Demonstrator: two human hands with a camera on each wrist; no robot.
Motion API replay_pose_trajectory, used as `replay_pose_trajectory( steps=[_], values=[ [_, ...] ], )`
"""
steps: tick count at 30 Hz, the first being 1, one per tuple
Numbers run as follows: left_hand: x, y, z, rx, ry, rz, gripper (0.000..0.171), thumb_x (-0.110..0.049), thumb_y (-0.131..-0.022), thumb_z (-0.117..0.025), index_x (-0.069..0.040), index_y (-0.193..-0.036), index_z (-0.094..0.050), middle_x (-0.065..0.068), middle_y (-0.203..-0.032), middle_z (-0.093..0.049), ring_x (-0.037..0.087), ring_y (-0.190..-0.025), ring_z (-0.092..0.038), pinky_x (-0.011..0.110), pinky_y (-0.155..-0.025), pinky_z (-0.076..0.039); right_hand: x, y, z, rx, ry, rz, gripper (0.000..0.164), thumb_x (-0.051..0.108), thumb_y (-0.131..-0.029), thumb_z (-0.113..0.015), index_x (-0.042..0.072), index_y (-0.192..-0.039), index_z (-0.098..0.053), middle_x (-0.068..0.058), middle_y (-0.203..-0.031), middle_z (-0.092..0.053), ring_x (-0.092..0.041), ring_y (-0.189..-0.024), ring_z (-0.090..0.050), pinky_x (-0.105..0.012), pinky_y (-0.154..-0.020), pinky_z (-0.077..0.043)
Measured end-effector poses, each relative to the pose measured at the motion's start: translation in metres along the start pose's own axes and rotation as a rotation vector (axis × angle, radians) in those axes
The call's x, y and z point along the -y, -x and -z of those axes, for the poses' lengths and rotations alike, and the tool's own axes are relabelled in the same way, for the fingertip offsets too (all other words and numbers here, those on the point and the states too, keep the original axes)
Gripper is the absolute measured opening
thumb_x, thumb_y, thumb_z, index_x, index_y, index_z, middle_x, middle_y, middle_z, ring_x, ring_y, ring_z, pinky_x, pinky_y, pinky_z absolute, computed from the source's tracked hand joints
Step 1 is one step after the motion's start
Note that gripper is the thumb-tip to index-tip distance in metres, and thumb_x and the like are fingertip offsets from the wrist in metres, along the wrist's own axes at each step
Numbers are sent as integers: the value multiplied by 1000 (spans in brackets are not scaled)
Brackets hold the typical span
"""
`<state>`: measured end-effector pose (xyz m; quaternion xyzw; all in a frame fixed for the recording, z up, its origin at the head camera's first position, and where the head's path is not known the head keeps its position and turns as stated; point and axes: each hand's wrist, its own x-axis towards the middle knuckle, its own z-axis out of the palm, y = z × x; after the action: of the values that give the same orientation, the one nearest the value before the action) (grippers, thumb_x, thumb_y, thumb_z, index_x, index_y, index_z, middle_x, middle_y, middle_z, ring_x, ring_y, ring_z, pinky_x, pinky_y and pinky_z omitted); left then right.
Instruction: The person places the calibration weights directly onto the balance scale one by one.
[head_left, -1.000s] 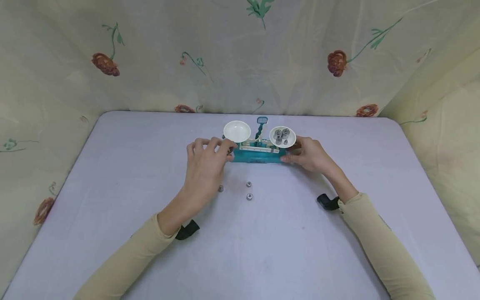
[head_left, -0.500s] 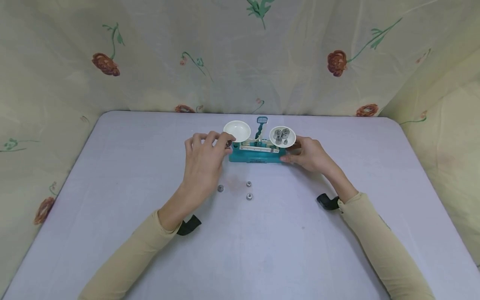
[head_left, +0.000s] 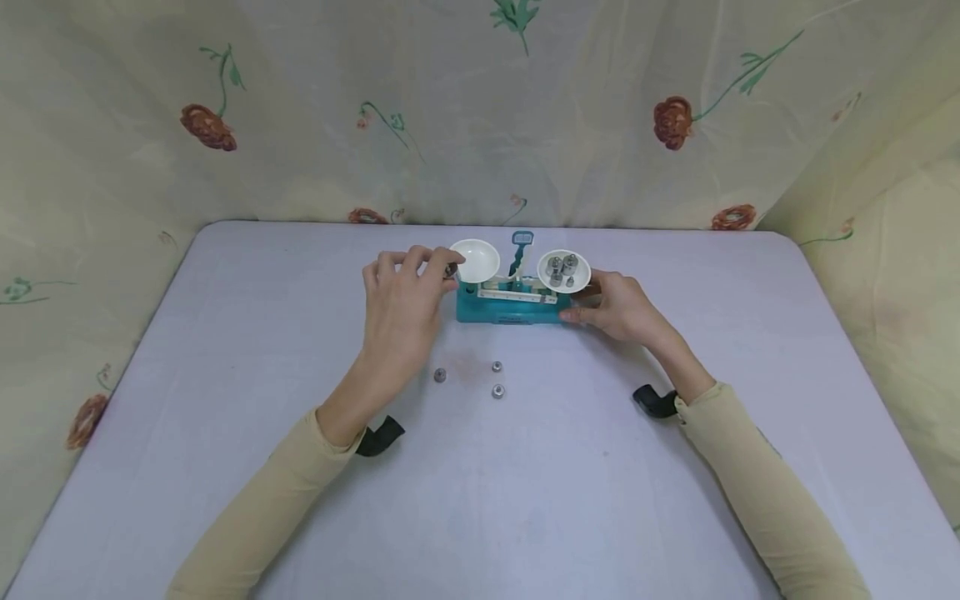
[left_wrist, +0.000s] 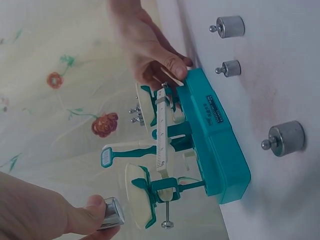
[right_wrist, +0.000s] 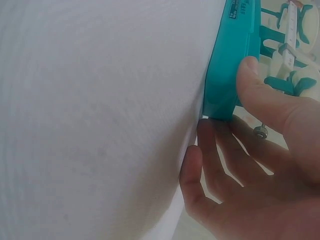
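A teal balance scale (head_left: 510, 312) with two white pans stands near the table's far edge. My left hand (head_left: 401, 312) pinches a shiny metal weight (left_wrist: 114, 213) between thumb and fingers, right beside the left pan (head_left: 478, 261), whose dish holds nothing. Several metal weights (head_left: 557, 267) sit together in the right pan (head_left: 582, 271). At the base's right end, my right hand (head_left: 618, 308) grips the scale, thumb on the front side and fingertips against the end face (right_wrist: 217, 112).
Three knobbed weights stand on the white table in front of the scale: one at left (head_left: 440, 376), a smaller one (head_left: 497, 367) and another nearer weight (head_left: 498, 392). A flower-patterned curtain (head_left: 450, 117) hangs behind the table's far edge.
My left hand has risen from the scale's left end to the side of the left pan, bringing the pinched weight with it. The right hand stays in place on the base.
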<state>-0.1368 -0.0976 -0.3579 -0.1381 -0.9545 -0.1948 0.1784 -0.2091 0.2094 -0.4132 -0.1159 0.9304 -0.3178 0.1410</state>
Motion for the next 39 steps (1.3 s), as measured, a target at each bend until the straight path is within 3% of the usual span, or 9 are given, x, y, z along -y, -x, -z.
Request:
replay_pose_trajectory(
  steps=[20,30,39],
  values=[
    [-3,-26,-6,-18,19,10,29,-24,-107,-66,-13,-133,-70,18,-131,-74,44,-121,-59,61,-110,-42,-5,-2,1,-6,-2,5,63,27,-96,-84,-2,-146,-59,-26,-143,-69,-47,-137,-64,-62,-122,-46],
    [-2,-34,-14,32,5,24,31,-19,-107,-65,-15,-137,-69,16,-135,-73,44,-126,-57,61,-115,-40,-4,-1,2,-6,-11,8,63,25,-96,-84,-2,-146,-58,-27,-142,-69,-47,-138,-63,-62,-122,-45],
    [-1,-39,-17,20,16,15,29,-23,-107,-64,-13,-133,-72,17,-130,-74,46,-128,-57,63,-112,-41,-5,-2,-1,-8,-6,3,64,26,-96,-84,-1,-147,-59,-25,-143,-69,-46,-139,-62,-62,-122,-45]
  ],
)
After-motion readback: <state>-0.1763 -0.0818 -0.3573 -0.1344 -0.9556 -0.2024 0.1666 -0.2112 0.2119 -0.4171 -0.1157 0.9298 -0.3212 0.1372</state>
